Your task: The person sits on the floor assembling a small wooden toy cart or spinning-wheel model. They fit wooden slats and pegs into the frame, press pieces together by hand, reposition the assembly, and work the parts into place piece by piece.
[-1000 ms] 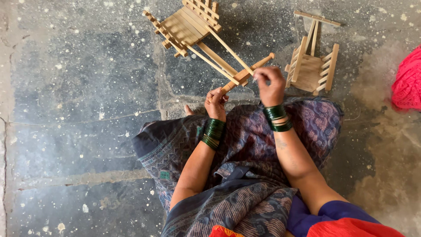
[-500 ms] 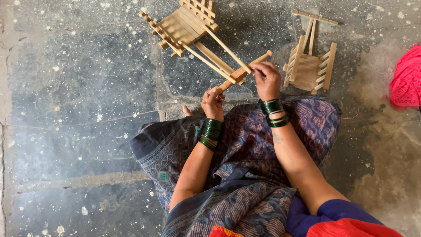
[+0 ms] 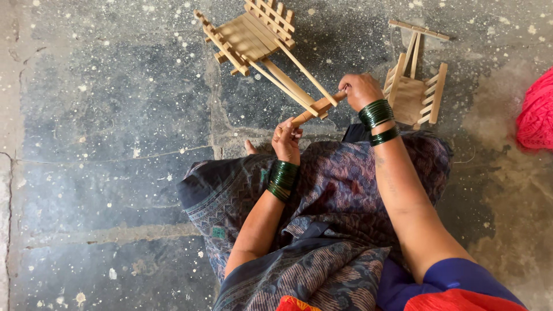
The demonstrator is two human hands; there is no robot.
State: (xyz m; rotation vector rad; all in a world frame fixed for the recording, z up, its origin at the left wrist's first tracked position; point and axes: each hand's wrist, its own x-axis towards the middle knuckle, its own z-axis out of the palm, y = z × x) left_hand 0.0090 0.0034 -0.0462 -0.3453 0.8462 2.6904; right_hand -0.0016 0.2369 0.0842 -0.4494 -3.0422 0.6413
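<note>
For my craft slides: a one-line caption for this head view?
Both hands, left and right, grip a stick frame; a smaller one lies beside.

One view only, head-worn, looking almost straight down past the lap onto a speckled grey stone floor. Close enough to fill the lower middle of the frame with both forearms and patterned cloth. Left hand near centre, right hand just right of and above it. Wooden stick frame at the top centre, a smaller stick piece at upper right, something pink cut by the right edge, perhaps yarn. No second view to share ground with.
</note>
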